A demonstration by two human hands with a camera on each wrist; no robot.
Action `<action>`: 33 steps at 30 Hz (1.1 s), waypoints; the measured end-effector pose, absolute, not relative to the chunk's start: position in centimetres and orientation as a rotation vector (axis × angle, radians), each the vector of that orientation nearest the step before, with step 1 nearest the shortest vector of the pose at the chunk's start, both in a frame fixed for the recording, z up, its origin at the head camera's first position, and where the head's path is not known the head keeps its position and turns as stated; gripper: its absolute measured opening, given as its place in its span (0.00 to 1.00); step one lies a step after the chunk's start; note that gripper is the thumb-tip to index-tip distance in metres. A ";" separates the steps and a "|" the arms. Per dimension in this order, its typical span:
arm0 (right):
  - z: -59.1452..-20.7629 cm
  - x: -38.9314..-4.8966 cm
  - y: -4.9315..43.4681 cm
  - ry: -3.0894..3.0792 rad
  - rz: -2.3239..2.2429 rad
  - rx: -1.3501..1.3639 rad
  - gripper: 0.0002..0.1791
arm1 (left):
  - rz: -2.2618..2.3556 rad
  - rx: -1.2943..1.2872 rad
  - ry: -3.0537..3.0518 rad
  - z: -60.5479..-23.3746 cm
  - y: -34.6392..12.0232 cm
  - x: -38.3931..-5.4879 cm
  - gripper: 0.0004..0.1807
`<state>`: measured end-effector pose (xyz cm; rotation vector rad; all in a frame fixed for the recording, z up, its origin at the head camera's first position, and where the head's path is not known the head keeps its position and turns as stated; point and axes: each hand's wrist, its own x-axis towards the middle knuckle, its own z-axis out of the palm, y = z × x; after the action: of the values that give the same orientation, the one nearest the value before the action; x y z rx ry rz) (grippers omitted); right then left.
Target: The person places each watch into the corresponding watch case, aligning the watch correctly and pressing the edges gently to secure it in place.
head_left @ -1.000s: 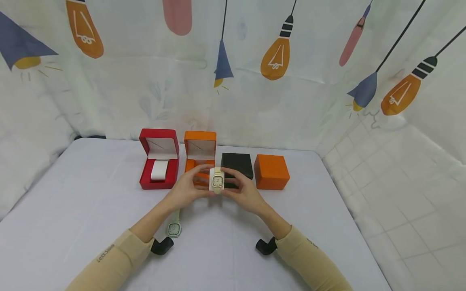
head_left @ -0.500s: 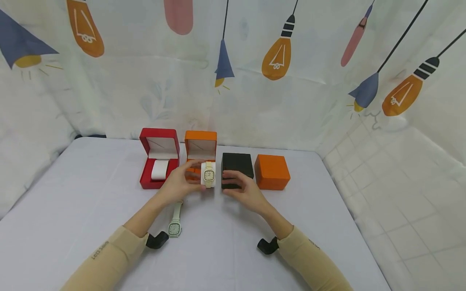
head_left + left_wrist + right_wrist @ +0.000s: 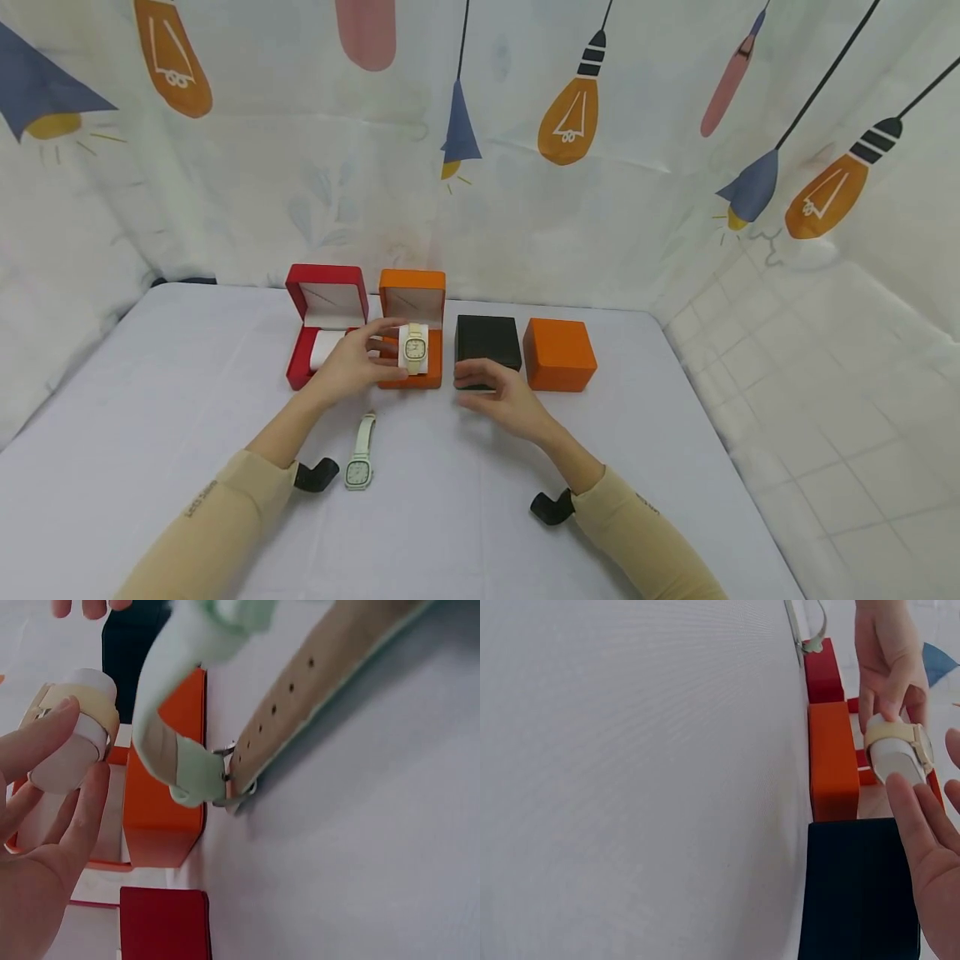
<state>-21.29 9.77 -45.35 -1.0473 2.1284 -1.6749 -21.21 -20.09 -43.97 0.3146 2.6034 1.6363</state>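
My left hand (image 3: 347,367) pinches a white watch cushion (image 3: 64,769) from its left side. Wrapped around that cushion is a cream wristwatch (image 3: 414,350), dial facing up. Both are over the open orange watch box (image 3: 427,382), overlapping its compartment in the head view. My right hand (image 3: 504,402) holds nothing; its fingers are spread and relaxed in front of the black box (image 3: 486,333). In the right wrist view its fingertips appear close to the cushion. A mint green wristwatch (image 3: 359,472) lies on the table, its strap large in the left wrist view (image 3: 277,712).
An open red watch box (image 3: 300,367) with a white cushion inside stands left of the open orange one, partly behind my left hand. A closed orange box (image 3: 559,354) stands right of the black one. White cloth covers the table (image 3: 600,467).
The right hand has let go of the cushion. The left hand has carried cushion and cream watch leftward and back, from before the gap between boxes to over the open orange box.
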 end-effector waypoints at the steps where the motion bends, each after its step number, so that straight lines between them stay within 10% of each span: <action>1: -45.4 -21.3 9.8 2.128 -1.670 -1.048 0.24 | 1.633 0.314 2.607 -44.0 -20.2 -21.3 0.44; 33: -45.4 -21.4 9.5 2.135 -1.581 -1.045 0.22 | 1.420 0.378 2.688 -44.7 -20.8 -23.6 0.42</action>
<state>-21.41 9.48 -45.45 -1.0453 2.1354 -1.5812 -23.63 -20.79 -44.71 0.3781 2.6879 1.4202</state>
